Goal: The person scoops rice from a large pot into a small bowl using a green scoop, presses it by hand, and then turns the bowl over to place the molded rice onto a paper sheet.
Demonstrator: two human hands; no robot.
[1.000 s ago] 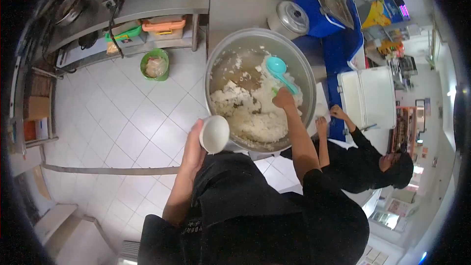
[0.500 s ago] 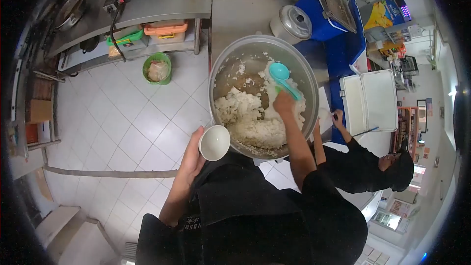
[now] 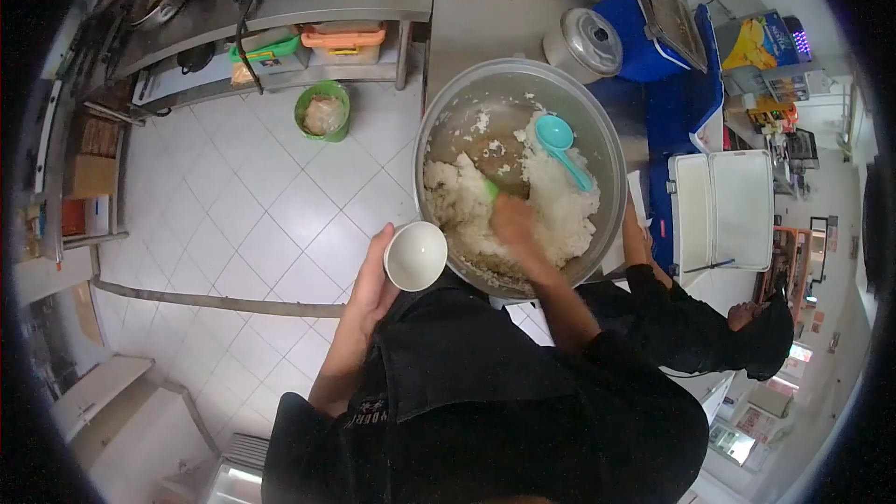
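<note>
Rice pot (image 3: 597,121): I see a large round metal pot, the landmark here, holding a mound of cooked white rice (image 3: 551,210) heaped toward its right and near sides, with the bare bottom showing at upper left. Behind the pot, a steel table (image 3: 485,0) carries a small lidded metal pot (image 3: 585,40). To the pot's right, a white cooler box (image 3: 721,205) lies open, and a person in black (image 3: 709,331) bends beside it. To the pot's left, a green bucket (image 3: 323,112) stands on the tiled floor. A teal scoop (image 3: 563,145) lies on the rice. My left hand (image 3: 371,280) grips a white bowl (image 3: 415,255), empty, just touching the pot's near-left rim. My right hand (image 3: 513,224) is inside the pot, blurred, closed around a green handle (image 3: 491,190) over the rice.
</note>
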